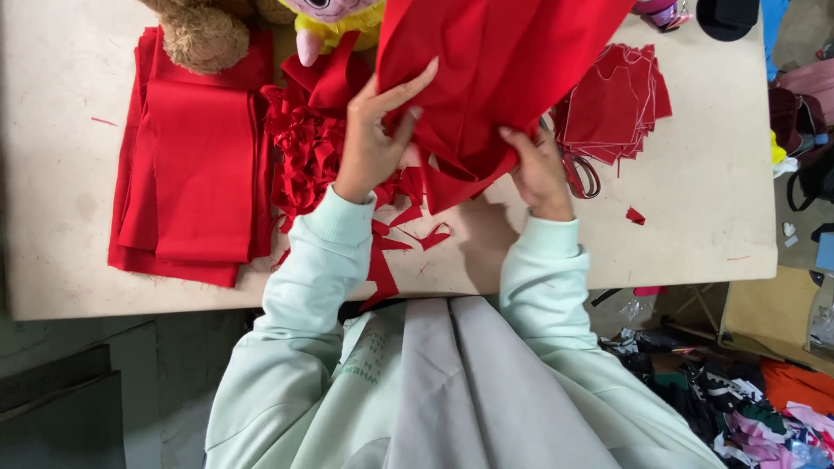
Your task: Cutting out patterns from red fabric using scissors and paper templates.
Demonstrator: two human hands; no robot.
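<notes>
I see both hands gripping the big red cloth [495, 69], held up over tabletop [695, 208] centre. L hand [373, 139] pinches its lower edge, fingers spread on the fabric; R hand [539, 174] clasps the bottom fold. Left of cloth: red scrap heap [304, 148], then folded red stack [191, 165]. Right of cloth: cut red pieces [617, 104], scissors [582, 174] by R hand.

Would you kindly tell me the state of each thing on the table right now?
Red cloth: lifted, gripped by left hand and right hand.
Folded red fabric: stacked flat.
Red scraps: loosely heaped.
Cut red pieces: piled.
Scissors: lying down, partly hidden.
</notes>
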